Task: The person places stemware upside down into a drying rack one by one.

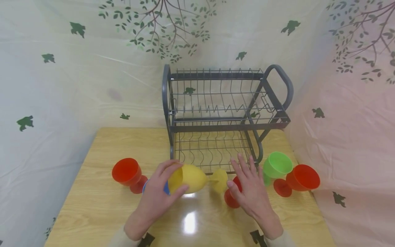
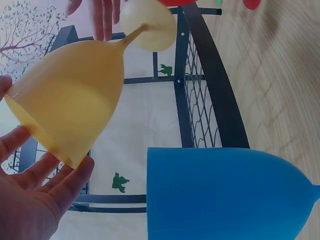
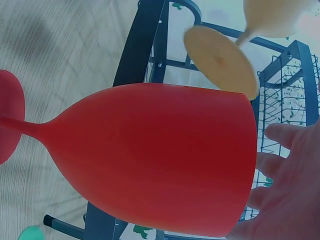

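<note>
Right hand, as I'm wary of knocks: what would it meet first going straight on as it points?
Probably the dish rack: it lies beyond the right hand in the head view, though depth is unclear.

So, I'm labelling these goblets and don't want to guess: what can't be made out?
- Foot of the blue goblet: behind the left hand and yellow goblet in the head view; beyond the right edge in the left-wrist view.
- Most of the inside of the middle red goblet: behind the right hand in the head view.
- Whether they touch: its bowl overlaps the fingertips in the right-wrist view.
</note>
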The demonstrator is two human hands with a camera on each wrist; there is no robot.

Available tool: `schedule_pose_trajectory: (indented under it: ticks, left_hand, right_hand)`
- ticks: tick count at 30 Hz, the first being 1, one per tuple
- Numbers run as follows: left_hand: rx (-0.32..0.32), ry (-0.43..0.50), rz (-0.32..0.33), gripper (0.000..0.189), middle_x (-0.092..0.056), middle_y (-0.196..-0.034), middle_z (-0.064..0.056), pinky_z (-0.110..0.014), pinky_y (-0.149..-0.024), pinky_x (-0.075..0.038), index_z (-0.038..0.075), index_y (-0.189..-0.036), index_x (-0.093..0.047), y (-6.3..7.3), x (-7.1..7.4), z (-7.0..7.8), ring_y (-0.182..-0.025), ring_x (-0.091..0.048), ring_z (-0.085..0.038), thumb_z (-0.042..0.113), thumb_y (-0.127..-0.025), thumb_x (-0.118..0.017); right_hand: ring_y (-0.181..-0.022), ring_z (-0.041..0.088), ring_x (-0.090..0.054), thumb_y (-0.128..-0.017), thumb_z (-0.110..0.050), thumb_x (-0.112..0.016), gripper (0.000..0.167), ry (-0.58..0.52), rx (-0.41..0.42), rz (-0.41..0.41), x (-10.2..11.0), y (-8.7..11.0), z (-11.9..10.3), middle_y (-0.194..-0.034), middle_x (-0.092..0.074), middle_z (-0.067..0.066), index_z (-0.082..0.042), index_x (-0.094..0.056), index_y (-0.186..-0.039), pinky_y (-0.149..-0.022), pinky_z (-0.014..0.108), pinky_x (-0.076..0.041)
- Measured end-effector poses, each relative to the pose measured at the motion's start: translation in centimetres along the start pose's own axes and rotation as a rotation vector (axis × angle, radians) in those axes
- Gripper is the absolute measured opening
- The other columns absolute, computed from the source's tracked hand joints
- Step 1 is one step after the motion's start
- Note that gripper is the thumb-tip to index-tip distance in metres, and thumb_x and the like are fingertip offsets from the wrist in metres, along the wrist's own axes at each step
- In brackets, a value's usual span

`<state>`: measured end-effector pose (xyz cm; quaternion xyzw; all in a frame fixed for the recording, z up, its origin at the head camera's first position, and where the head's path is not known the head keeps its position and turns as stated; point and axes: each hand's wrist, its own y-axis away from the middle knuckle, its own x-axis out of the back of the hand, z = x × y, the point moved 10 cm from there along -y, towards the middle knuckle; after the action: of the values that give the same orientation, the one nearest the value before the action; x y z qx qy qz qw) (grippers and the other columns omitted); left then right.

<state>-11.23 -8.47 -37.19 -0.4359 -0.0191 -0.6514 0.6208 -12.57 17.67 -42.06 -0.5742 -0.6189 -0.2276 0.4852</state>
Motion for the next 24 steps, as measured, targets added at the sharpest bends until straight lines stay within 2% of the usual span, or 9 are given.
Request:
schedule_pose_trajectory:
  ticks: [4, 11, 16, 21, 24]
  left_hand:
    - [0.053, 0.063, 0.021, 0.054, -0.061, -0.141, -0.007, -0.049, -0.098, -0.057, 0.013, -0.135, -0.065, 0.1, 0.4, -0.6, -0.127, -0.06, -0.03, 0.027, -0.086, -0.083]
    - [0.11, 0.239, 0.078, 0.054, -0.061, -0.142, -0.006, -0.046, -0.084, -0.063, 0.012, -0.137, -0.063, 0.3, 1.0, -1.7, -0.126, -0.059, -0.027, 0.013, -0.086, -0.08]
    - [0.162, 0.36, 0.105, 0.054, -0.061, -0.141, -0.007, -0.046, -0.088, -0.061, 0.013, -0.139, -0.061, 0.4, 1.0, -2.4, -0.126, -0.058, -0.022, 0.006, -0.088, -0.076]
    - [0.221, 0.437, 0.137, 0.053, -0.061, -0.14, -0.007, -0.035, -0.092, -0.059, 0.011, -0.14, -0.059, 0.5, 0.8, -3.0, -0.125, -0.06, -0.02, 0.003, -0.09, -0.072]
    - [0.262, 0.516, 0.151, 0.051, -0.059, -0.141, -0.012, -0.031, -0.093, -0.058, 0.007, -0.139, -0.058, 0.6, 0.5, -3.3, -0.125, -0.061, -0.023, -0.001, -0.091, -0.069]
  right_hand:
    - [-0.159, 0.04, -0.004, -0.101, -0.049, -0.051, 0.07, -0.018, -0.008, -0.002, 0.0, 0.0, 0.0, -0.172, -0.018, 0.004, -0.018, -0.036, -0.162, -0.121, 0.071, -0.002]
    - [-0.158, 0.04, -0.003, -0.103, -0.045, -0.05, 0.069, -0.059, -0.021, 0.011, 0.2, -0.2, 0.2, -0.172, -0.018, 0.005, -0.017, -0.032, -0.164, -0.122, 0.068, -0.001]
    - [-0.158, 0.043, -0.006, -0.102, -0.034, -0.053, 0.068, -0.121, -0.027, 0.029, 0.5, -0.3, 0.2, -0.17, -0.023, 0.012, -0.013, -0.032, -0.164, -0.121, 0.071, -0.002]
    - [-0.158, 0.042, -0.008, -0.103, -0.029, -0.052, 0.068, -0.205, -0.042, 0.042, 0.8, -0.4, 0.3, -0.169, -0.025, 0.015, -0.01, -0.029, -0.164, -0.122, 0.07, -0.005]
    - [-0.158, 0.04, -0.01, -0.103, -0.026, -0.051, 0.067, -0.246, -0.057, 0.055, 1.0, -0.3, 0.3, -0.17, -0.026, 0.013, -0.01, -0.027, -0.164, -0.124, 0.066, -0.008]
